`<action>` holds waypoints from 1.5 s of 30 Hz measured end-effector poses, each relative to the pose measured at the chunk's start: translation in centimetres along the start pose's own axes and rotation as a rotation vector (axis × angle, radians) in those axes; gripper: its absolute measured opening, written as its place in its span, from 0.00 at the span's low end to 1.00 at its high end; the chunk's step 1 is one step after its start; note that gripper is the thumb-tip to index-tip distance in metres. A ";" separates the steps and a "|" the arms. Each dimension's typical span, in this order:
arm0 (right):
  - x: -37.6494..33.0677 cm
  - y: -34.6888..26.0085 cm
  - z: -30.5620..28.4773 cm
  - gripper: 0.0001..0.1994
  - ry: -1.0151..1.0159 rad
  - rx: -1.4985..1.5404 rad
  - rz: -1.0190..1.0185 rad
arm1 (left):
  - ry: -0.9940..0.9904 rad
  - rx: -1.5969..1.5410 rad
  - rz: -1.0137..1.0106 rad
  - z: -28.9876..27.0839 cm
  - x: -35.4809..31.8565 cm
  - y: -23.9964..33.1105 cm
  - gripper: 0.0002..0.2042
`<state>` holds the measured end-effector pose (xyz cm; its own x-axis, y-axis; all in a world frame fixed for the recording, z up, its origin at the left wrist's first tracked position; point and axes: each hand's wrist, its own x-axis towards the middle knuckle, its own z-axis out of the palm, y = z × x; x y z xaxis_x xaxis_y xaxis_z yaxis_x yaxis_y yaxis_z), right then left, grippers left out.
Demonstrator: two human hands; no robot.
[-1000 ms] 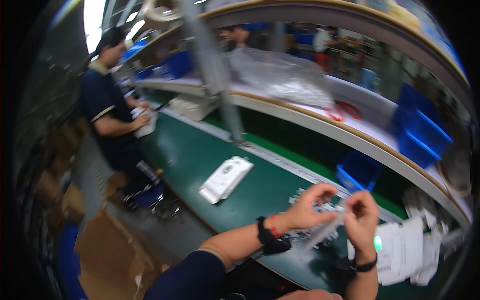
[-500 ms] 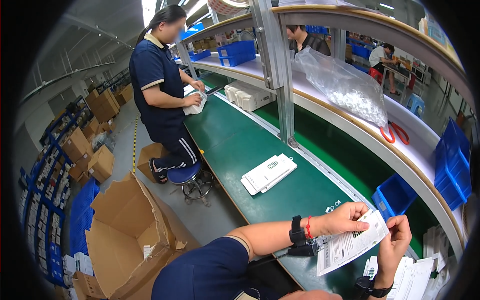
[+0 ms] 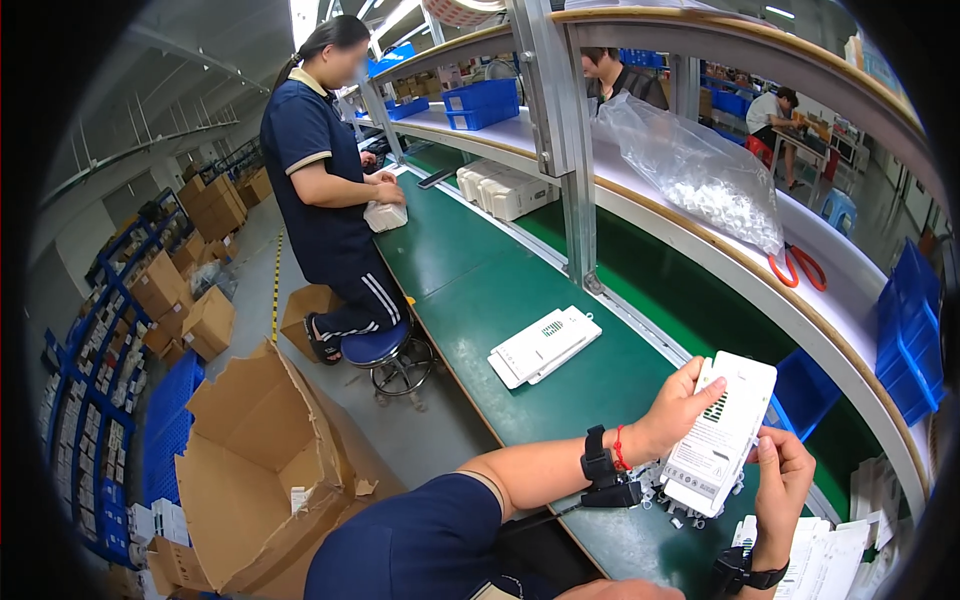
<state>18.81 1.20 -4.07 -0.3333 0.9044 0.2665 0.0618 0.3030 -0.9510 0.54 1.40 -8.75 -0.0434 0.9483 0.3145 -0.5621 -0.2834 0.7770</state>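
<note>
My left hand (image 3: 672, 415) grips a flat white printed box (image 3: 735, 400) by its left edge, thumb on the front. The box is tilted, its upper end leaning right, and held above the green bench. At its right edge my right hand (image 3: 783, 478) has thumb and forefinger pinched together; what sits between them, if anything, is too small to make out. Loose small white plastic pieces (image 3: 682, 518) lie on the bench below the box, partly hidden by it. Beside my right wrist is a pile of similar flat white boxes (image 3: 825, 562).
Further along the green bench (image 3: 450, 265) lies a small stack of flat white boxes (image 3: 545, 345). A shelf to the right holds a clear bag of white pieces (image 3: 720, 205) and red-handled scissors (image 3: 798, 268). An open carton (image 3: 250, 470) stands left. A co-worker (image 3: 320, 190) handles a white bundle (image 3: 385, 215).
The box has swung up from a slanted, lower position to a more upright one, baring the small white pieces beneath. My right hand stays near its right edge. The co-worker's hands have shifted.
</note>
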 end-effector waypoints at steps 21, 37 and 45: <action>-1.1 -0.5 1.0 0.04 -0.185 -0.407 -0.049 | -0.435 -0.494 -0.308 0.1 -0.6 1.6 0.56; -1.4 -2.1 2.4 0.14 0.056 -0.575 -0.448 | -0.492 -0.415 -0.463 0.0 -1.1 -0.6 0.52; -1.5 -1.6 2.4 0.18 0.076 -0.583 -0.514 | -0.533 -0.386 -0.504 0.4 -1.1 0.6 0.56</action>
<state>16.92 -1.31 -3.36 -0.3898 0.6193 0.6816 0.4082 0.7796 -0.4749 0.60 0.09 -8.43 0.6323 0.7259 0.2708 -0.6579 0.3186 0.6824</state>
